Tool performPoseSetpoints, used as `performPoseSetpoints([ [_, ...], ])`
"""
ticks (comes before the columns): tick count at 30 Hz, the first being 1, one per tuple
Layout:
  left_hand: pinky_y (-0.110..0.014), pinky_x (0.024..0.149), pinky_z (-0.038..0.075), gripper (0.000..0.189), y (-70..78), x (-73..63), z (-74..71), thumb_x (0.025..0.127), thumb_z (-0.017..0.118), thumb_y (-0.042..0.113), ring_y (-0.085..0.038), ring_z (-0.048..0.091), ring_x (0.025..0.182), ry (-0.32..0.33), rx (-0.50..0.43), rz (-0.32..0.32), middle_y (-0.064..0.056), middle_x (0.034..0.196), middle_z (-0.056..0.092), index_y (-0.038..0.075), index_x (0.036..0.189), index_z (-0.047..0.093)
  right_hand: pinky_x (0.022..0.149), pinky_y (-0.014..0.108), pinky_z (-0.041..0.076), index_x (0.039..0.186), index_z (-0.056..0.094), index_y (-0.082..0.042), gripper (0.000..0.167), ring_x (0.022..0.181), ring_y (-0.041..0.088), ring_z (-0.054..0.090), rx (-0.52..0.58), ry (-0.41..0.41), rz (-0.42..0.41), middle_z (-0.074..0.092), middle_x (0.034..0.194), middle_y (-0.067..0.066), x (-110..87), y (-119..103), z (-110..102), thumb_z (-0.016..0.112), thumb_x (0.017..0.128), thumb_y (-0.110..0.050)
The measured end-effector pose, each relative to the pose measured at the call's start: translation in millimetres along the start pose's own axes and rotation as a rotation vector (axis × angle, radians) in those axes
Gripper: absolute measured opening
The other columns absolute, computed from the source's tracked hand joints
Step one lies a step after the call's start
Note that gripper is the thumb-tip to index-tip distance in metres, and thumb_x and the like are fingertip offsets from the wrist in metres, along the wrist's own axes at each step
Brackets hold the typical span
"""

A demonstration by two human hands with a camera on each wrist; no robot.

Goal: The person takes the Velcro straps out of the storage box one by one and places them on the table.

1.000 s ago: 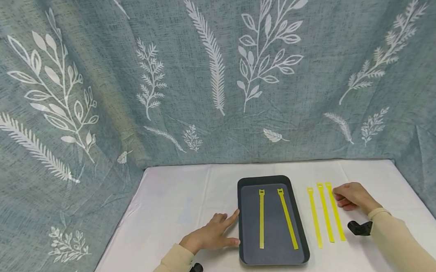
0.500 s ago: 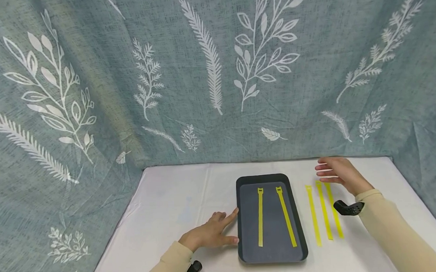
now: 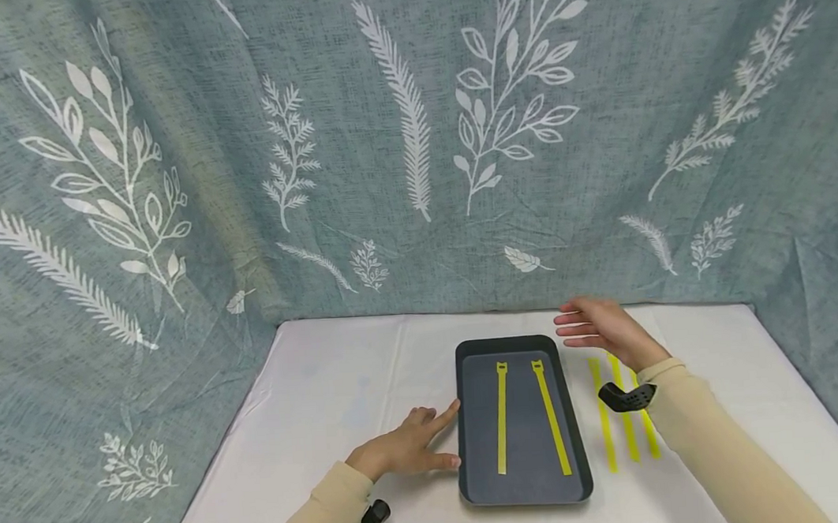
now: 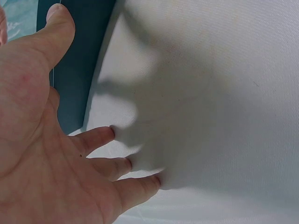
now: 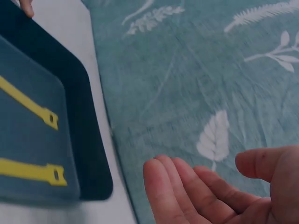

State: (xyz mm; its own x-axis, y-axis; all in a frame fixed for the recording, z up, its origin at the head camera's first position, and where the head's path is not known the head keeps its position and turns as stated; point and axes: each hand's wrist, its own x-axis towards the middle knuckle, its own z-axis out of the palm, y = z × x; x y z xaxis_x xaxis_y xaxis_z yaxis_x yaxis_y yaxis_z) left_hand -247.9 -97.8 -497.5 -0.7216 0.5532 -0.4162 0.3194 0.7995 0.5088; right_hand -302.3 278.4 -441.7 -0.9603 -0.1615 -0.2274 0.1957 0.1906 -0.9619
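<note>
A dark grey rectangular tray [image 3: 477, 491] lies on the white cloth, holding two yellow cable straps with slotted heads, a left strap [image 3: 502, 423] and a right strap [image 3: 553, 420]. My left hand [image 3: 407, 448] rests with spread fingers along the tray's left side; the left wrist view shows its thumb [image 4: 58, 23] over the dark tray wall [image 4: 77, 84]. Beyond the tray's far right corner hovers my right hand [image 3: 603, 331], fingers extended and nothing held. In the right wrist view its fingers [image 5: 187, 186] and thumb are apart, beside the tray [image 5: 88, 140].
Three more yellow straps [image 3: 607, 433] lie side by side on the cloth right of the tray, their upper parts partly covered by the right wrist and its black camera [image 3: 627, 397]. A blue-green curtain [image 3: 406, 278] with white leaves hangs behind the white table [image 3: 340, 376].
My right hand has lifted from beside the rightmost loose strap, moved away from me, then left over toward the tray's far right corner. The left hand and straps stay put.
</note>
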Motion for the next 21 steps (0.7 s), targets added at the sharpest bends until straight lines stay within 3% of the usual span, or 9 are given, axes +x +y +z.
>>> performPoseSetpoints([
  [5,-0.064,0.112,0.038,0.089,-1.2,0.0,0.2,0.094,0.068,0.05,-0.041,0.031,0.15,0.003,0.004,-0.002,-0.024,0.161,0.027,0.033,0.164,0.016,0.096,0.038,0.058,0.143,0.045,0.005,0.052,0.115,0.026,0.07,0.05,-0.013,0.02,0.061,0.137,0.023,7.5,0,20,0.042,0.109,-0.034],
  [10,-0.063,0.112,0.038,0.088,0.4,-1.4,-0.1,0.094,0.068,0.05,-0.041,0.031,0.149,0.003,0.006,-0.005,-0.024,0.16,0.027,0.032,0.164,0.016,0.098,0.04,0.057,0.149,0.039,0.008,0.058,0.123,0.032,0.065,0.06,-0.077,0.035,0.048,0.148,0.032,12.6,4,37,0.039,0.11,-0.035],
  [15,-0.063,0.112,0.039,0.088,2.1,-2.8,0.2,0.094,0.068,0.05,-0.041,0.032,0.149,0.004,0.016,-0.008,-0.024,0.16,0.028,0.033,0.163,0.017,0.098,0.039,0.057,0.15,0.037,0.009,0.06,0.132,0.039,0.058,0.074,-0.121,0.064,0.045,0.151,0.033,16.2,11,50,0.041,0.11,-0.035],
  [21,-0.063,0.112,0.039,0.088,-0.1,-2.0,1.5,0.094,0.068,0.051,-0.041,0.032,0.149,0.013,0.025,-0.01,-0.023,0.161,0.028,0.034,0.163,0.016,0.097,0.039,0.057,0.15,0.036,0.01,0.061,0.131,0.04,0.058,0.084,-0.152,0.082,0.045,0.149,0.033,18.4,21,63,0.042,0.11,-0.036],
])
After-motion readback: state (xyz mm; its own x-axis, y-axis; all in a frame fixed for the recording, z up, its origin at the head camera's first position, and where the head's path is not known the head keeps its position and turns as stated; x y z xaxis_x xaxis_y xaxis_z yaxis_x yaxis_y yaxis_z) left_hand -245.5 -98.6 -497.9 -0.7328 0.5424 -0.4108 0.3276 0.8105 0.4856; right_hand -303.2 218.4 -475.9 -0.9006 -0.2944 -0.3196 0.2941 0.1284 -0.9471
